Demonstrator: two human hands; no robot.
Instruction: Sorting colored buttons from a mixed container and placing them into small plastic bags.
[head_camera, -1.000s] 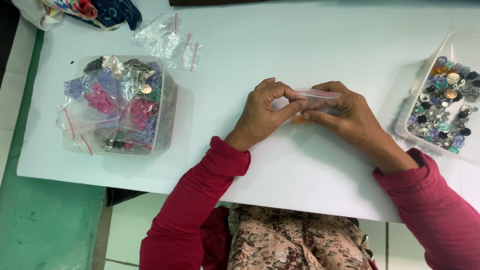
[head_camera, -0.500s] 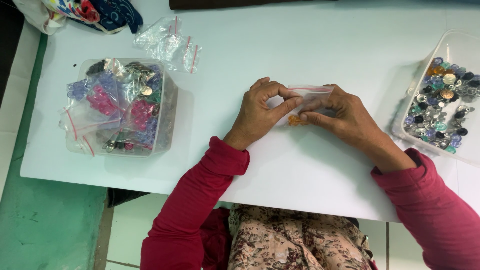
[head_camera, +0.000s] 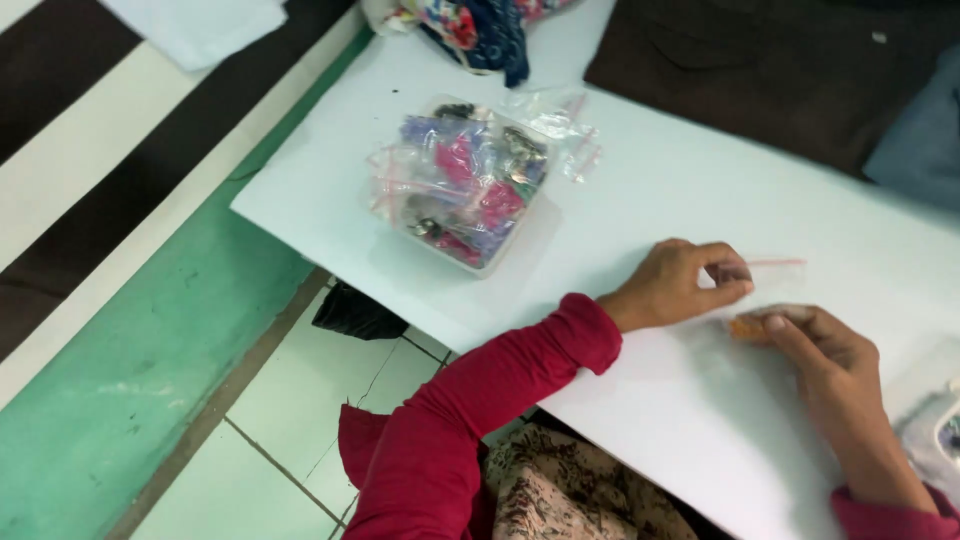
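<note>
White table (head_camera: 640, 190) fills most of the view. On it the left hand (head_camera: 680, 285) pinches the top of a small clear plastic bag with a red strip (head_camera: 770, 264). At 4 o'clock from it, the right hand (head_camera: 825, 345) curls around the bag's orange bottom. At 10 o'clock sits a clear plastic tub (head_camera: 460, 185) full of little bags of colourful beads.

Left hand (head_camera: 680, 285) knuckles up, fingertips pinched together. Right hand (head_camera: 815, 345) just beside it, fingers curled and pinching. Both forearms angled inward, red sleeves (head_camera: 500, 400) at the wrists.
</note>
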